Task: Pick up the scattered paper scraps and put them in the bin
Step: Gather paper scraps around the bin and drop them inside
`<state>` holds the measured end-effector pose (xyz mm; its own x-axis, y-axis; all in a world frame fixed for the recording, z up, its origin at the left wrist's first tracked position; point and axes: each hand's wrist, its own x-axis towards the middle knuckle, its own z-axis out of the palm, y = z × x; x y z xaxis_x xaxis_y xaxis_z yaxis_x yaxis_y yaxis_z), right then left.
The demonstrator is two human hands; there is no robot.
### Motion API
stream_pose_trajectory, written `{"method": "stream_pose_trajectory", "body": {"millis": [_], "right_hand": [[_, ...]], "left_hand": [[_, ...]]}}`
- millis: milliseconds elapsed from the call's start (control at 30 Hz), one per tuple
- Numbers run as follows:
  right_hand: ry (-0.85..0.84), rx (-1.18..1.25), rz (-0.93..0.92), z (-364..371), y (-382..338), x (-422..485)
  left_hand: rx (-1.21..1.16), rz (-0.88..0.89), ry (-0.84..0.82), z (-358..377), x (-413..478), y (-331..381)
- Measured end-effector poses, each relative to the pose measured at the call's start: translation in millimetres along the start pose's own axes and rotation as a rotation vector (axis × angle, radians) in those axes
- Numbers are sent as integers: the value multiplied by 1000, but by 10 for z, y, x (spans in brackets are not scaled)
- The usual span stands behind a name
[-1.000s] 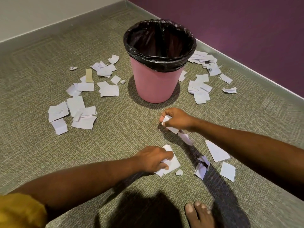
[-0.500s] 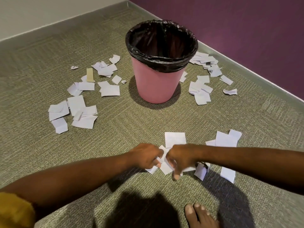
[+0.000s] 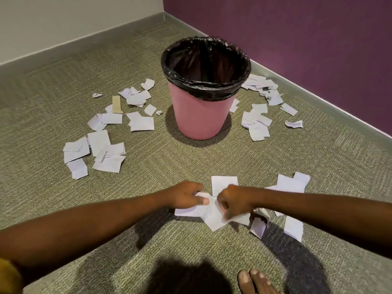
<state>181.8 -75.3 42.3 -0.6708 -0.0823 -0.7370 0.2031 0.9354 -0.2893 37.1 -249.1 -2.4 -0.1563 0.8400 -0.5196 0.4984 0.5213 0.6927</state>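
Right hand [image 3: 232, 200] now beside left hand [image 3: 184, 197] on scraps [image 3: 210, 219]

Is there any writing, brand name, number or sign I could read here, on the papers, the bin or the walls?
No text can be read anywhere.
The paper scraps look blank white, also those gripped by the left hand and right hand; any faint marks are too small to tell.
The pink bin and black liner: no label shows.
The tan strip: no print shows.
The purple wall: no sign.

Carpet [image 3: 148, 166] under paper scraps [image 3: 99, 141], pink bin [image 3: 199, 117]
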Motion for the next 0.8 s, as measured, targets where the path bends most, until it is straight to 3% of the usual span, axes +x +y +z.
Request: {"method": "stream_pose_trajectory", "body": {"millis": [133,333,567,800], "right_hand": [[217,532,40,-644,56,-102],[457,851,-117,-1717,-171,-677],[803,1283,-281,-2630,-364,-1023],[782,1534,-65,-3010,-199,-735]], "left_hand": [[-376,-24,98,-360,-160,384],[-903,154,247,-1240,-465,1102],[-1125,301,536,-2125,-535,1875],[-1157,146,748,-2319,-423,2158]]}}
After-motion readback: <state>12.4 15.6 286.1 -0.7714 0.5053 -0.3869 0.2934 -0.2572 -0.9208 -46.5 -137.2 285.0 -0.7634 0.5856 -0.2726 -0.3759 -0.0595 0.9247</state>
